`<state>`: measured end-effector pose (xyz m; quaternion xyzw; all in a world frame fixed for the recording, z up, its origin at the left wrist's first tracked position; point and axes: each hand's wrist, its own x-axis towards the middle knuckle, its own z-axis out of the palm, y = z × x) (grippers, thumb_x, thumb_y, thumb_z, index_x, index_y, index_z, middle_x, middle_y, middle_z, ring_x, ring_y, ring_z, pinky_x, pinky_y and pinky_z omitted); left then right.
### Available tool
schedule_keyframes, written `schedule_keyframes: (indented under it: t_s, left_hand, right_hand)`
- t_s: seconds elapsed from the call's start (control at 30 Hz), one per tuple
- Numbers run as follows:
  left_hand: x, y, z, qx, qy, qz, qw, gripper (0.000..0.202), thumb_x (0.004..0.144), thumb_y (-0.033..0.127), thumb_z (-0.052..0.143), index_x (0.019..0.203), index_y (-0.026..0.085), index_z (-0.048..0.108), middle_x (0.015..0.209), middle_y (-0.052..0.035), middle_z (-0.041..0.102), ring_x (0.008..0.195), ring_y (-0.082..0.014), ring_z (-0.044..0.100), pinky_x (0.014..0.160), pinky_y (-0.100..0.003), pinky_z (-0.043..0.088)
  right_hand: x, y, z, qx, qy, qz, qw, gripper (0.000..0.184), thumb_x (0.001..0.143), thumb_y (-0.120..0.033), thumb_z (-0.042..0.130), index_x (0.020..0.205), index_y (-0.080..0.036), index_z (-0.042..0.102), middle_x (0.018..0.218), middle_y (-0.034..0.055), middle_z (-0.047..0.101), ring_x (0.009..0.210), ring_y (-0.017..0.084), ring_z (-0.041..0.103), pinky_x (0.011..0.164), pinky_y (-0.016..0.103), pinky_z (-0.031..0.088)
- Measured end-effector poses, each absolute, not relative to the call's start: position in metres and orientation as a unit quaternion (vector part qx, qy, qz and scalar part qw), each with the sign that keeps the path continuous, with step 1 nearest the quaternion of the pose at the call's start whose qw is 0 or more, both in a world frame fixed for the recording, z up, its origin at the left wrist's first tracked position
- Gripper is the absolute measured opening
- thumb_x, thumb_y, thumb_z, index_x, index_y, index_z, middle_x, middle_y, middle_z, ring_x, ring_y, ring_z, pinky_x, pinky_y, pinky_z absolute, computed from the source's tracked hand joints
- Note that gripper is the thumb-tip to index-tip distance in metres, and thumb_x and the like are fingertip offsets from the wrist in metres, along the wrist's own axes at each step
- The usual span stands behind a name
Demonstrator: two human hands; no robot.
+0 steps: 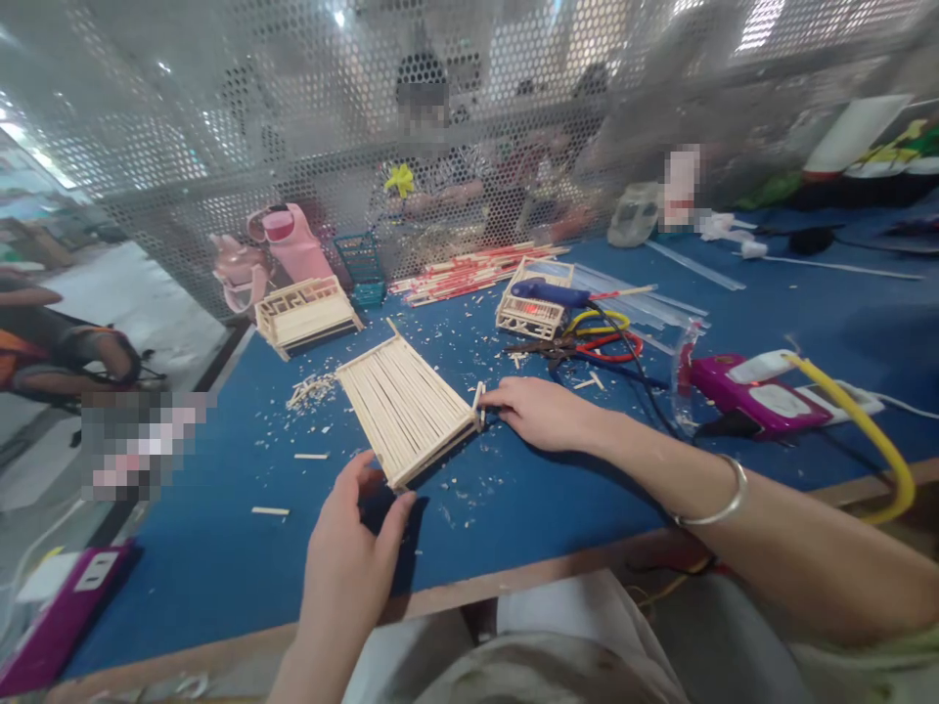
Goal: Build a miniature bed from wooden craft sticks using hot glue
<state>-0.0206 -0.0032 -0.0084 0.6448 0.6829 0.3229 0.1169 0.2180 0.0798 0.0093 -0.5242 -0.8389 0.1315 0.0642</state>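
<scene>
A slatted panel of thin wooden sticks lies at a slant on the blue table, with short posts standing at two corners. My left hand holds its near corner, the thumb on one side and the fingers on the other. My right hand is closed at the right corner, its fingertips pressed on a short upright wooden stick. Wood crumbs and offcuts lie about the panel.
A small stick-built bench stands at the back left. Behind my right hand are a blue glue gun on another stick frame, pliers and red-tipped sticks. A purple power strip with a yellow cable lies right. A perforated screen borders the table.
</scene>
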Motion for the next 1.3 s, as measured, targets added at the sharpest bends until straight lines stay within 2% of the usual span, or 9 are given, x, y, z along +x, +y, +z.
schedule_keyframes:
  t_s: [0.17,0.3,0.43,0.53,0.67,0.73,0.83,1.07,1.3]
  left_hand:
    - [-0.020,0.006,-0.012,0.680,0.645,0.341,0.066,0.034,0.078,0.041,0.055,0.104,0.020,0.062,0.091,-0.0063,0.069,0.077,-0.0218,0.065,0.071,-0.034,0.052]
    - [-0.024,0.004,-0.015,0.702,0.620,0.349,0.020,0.027,0.083,0.039,0.052,0.096,0.020,0.065,0.090,-0.0056,0.070,0.076,-0.0199,0.064,0.070,-0.032,0.052]
    - [-0.026,0.001,-0.015,0.702,0.623,0.344,0.009,0.028,0.084,0.039,0.051,0.099,0.020,0.066,0.091,-0.0056,0.069,0.077,-0.0195,0.064,0.070,-0.031,0.052]
    - [-0.027,0.000,-0.013,0.702,0.626,0.338,0.016,0.030,0.084,0.040,0.050,0.101,0.020,0.066,0.091,-0.0057,0.068,0.077,-0.0189,0.064,0.069,-0.030,0.052]
    - [-0.028,0.001,-0.011,0.706,0.626,0.331,0.023,0.031,0.083,0.040,0.051,0.100,0.020,0.067,0.090,-0.0056,0.067,0.076,-0.0183,0.064,0.067,-0.029,0.052]
    - [-0.028,0.000,-0.010,0.704,0.628,0.331,0.015,0.032,0.082,0.042,0.053,0.100,0.019,0.067,0.092,-0.0062,0.066,0.076,-0.0183,0.064,0.066,-0.029,0.052]
    - [-0.030,0.000,-0.004,0.694,0.631,0.347,-0.006,0.035,0.080,0.044,0.055,0.101,0.017,0.066,0.091,-0.0067,0.064,0.073,-0.0178,0.062,0.065,-0.029,0.053]
    - [-0.020,0.029,0.039,0.762,0.532,0.369,0.013,0.023,0.084,0.033,0.053,0.095,0.018,0.067,0.089,-0.0054,0.067,0.074,-0.0152,0.061,0.070,-0.027,0.052]
    - [0.009,0.077,0.057,0.861,0.384,0.308,0.127,0.022,0.084,0.030,0.056,0.097,0.019,0.069,0.092,-0.0052,0.072,0.081,-0.0157,0.064,0.072,-0.027,0.051]
  right_hand:
    - [0.219,0.087,0.007,-0.522,-0.845,0.099,0.059,0.022,0.088,-0.022,0.051,0.097,-0.023,0.071,0.095,0.0072,0.061,0.086,0.019,0.059,0.069,0.026,0.042]
    - [0.226,0.082,0.005,-0.516,-0.843,0.113,0.102,0.017,0.087,-0.019,0.051,0.085,-0.018,0.068,0.094,0.0075,0.058,0.088,0.018,0.057,0.073,0.026,0.042]
    - [0.233,0.082,0.004,-0.505,-0.843,0.129,0.134,0.022,0.090,-0.016,0.044,0.087,-0.017,0.065,0.091,0.0068,0.062,0.085,0.017,0.058,0.076,0.028,0.044]
    - [0.235,0.081,0.004,-0.508,-0.845,0.104,0.131,0.017,0.085,-0.014,0.051,0.089,-0.016,0.067,0.095,0.0096,0.065,0.088,0.021,0.060,0.077,0.031,0.045]
    - [0.229,0.077,0.007,-0.480,-0.819,0.154,0.274,0.029,0.083,-0.015,0.054,0.110,-0.015,0.064,0.104,0.0090,0.068,0.095,0.020,0.061,0.083,0.031,0.045]
    - [0.222,0.077,0.008,-0.460,-0.795,0.226,0.326,0.025,0.085,-0.020,0.053,0.105,-0.018,0.066,0.095,0.0039,0.071,0.084,0.016,0.064,0.075,0.026,0.047]
    - [0.213,0.078,0.008,-0.437,-0.785,0.275,0.343,0.017,0.084,-0.020,0.054,0.089,-0.018,0.070,0.087,0.0008,0.073,0.077,0.014,0.065,0.071,0.023,0.046]
    - [0.206,0.083,0.011,-0.399,-0.823,0.211,0.345,0.015,0.084,-0.017,0.056,0.081,-0.017,0.071,0.081,0.0020,0.072,0.074,0.012,0.063,0.071,0.021,0.043]
    - [0.204,0.084,0.008,-0.378,-0.849,0.140,0.342,0.014,0.085,-0.019,0.057,0.080,-0.016,0.070,0.075,0.0027,0.070,0.072,0.013,0.061,0.071,0.024,0.041]
